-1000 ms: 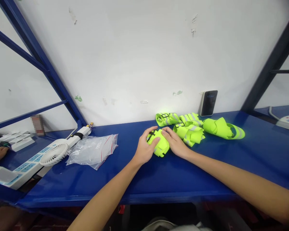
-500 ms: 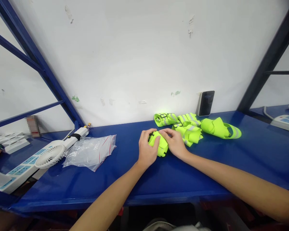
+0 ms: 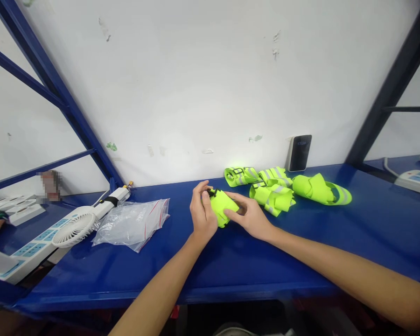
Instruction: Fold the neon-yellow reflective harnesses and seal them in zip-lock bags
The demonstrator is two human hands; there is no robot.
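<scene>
Fabric bundle (image 3: pixel 222 208) is neon yellow (some black).

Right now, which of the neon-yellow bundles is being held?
The frontmost bundle, between the left hand and the right hand; the other bundles lie farther back, nearer the wall, not held.
</scene>
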